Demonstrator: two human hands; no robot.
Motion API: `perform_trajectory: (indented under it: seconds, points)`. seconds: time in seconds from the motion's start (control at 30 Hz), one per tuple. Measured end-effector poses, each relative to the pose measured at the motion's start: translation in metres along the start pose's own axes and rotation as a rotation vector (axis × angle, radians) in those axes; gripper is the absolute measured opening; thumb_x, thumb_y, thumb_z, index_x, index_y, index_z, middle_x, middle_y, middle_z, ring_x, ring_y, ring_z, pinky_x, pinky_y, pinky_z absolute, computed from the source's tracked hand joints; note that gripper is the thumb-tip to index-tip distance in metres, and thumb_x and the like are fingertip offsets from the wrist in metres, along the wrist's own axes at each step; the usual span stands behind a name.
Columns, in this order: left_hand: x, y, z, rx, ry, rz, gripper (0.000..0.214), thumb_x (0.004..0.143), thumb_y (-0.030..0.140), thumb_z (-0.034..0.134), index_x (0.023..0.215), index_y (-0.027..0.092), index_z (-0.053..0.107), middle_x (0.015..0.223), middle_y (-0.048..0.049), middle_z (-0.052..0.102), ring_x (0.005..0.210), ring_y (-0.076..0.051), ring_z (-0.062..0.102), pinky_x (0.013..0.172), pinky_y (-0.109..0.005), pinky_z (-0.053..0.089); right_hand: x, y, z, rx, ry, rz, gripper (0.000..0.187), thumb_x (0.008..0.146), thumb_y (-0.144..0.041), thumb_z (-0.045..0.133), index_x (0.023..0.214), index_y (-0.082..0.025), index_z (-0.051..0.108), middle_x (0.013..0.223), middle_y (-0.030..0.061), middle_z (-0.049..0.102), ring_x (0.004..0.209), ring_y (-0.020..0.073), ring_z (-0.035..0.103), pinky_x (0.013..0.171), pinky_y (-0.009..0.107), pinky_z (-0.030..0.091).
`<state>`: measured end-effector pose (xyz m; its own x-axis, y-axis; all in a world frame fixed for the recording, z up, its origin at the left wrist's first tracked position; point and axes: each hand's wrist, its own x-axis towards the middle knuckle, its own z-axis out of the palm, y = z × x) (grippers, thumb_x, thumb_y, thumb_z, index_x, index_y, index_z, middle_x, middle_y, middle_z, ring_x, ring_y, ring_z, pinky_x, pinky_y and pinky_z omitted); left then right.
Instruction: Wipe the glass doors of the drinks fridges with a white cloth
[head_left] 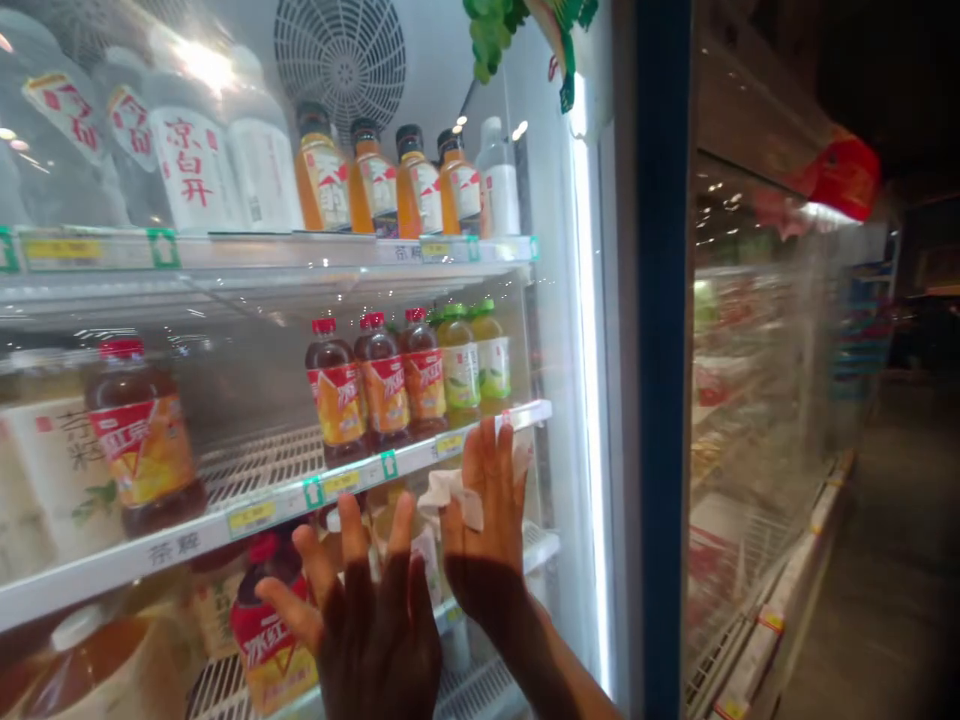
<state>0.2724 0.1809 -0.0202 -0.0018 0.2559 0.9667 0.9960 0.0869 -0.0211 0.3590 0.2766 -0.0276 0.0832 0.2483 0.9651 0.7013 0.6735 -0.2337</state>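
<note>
My left hand (367,610) is raised with its fingers spread, at the glass door (247,400) of a drinks fridge. It holds nothing, and a large bottle of red-labelled iced tea (274,640) shows behind it. To its right, my right hand (487,530) lies flat against the glass with its fingers stretched upward. A crumpled white tissue (452,495) is pinned under that palm and sticks out past the thumb side and at the fingertips. I cannot tell whether the left fingertips touch the glass.
Behind the glass, shelves hold water bottles (187,165), orange drink bottles (375,185), red-capped tea bottles (384,385) and green-capped bottles (491,355). A lit strip (589,400) and dark blue frame (664,380) edge the fridge. Another display case (757,400) and aisle floor (862,600) lie to the right.
</note>
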Motion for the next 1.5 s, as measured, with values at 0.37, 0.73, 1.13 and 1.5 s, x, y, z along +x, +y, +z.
perform_trajectory:
  seconds: [0.37, 0.73, 1.13, 1.5]
  points:
    - [-0.003, 0.004, 0.019, 0.156, -0.004, -0.019, 0.081, 0.091, 0.024, 0.064, 0.159, 0.037, 0.021, 0.171, -0.0079, 0.008, 0.159, -0.033, -0.001, 0.12, -0.075, -0.003, 0.009, 0.064, -0.018, -0.003, 0.038, -0.003, 0.072, 0.101, -0.019, 0.035, 0.164, -0.022, 0.001, 0.171, 0.0096, 0.011, 0.158, 0.0324, 0.01, 0.124, 0.067, 0.017]
    - [-0.004, 0.002, 0.019, 0.155, -0.008, -0.006, 0.078, 0.093, 0.026, 0.062, 0.159, 0.036, 0.022, 0.171, -0.0073, 0.007, 0.159, -0.031, -0.003, 0.122, -0.07, -0.006, 0.014, 0.113, -0.029, 0.063, -0.014, 0.046, 0.07, 0.104, -0.025, 0.031, 0.164, -0.026, -0.004, 0.173, 0.0076, 0.003, 0.159, 0.0312, 0.001, 0.124, 0.07, 0.01]
    - [-0.005, 0.005, 0.02, 0.158, 0.042, 0.002, 0.081, 0.092, 0.022, 0.064, 0.159, 0.039, 0.021, 0.17, -0.0074, 0.012, 0.159, -0.03, 0.003, 0.123, -0.072, 0.0, -0.005, 0.12, -0.025, 0.066, 0.04, 0.091, 0.067, 0.105, -0.028, 0.032, 0.164, -0.023, 0.001, 0.172, 0.0113, 0.009, 0.159, 0.0311, 0.003, 0.123, 0.071, 0.01]
    - [-0.005, 0.009, 0.006, 0.128, -0.007, -0.004, 0.08, 0.091, 0.015, 0.062, 0.159, 0.034, 0.023, 0.169, -0.0082, 0.018, 0.158, -0.034, 0.01, 0.125, -0.071, 0.005, 0.008, 0.03, -0.011, 0.024, 0.004, 0.014, 0.07, 0.104, -0.024, 0.033, 0.164, -0.022, -0.001, 0.172, 0.0097, 0.009, 0.159, 0.0326, 0.007, 0.123, 0.07, 0.016]
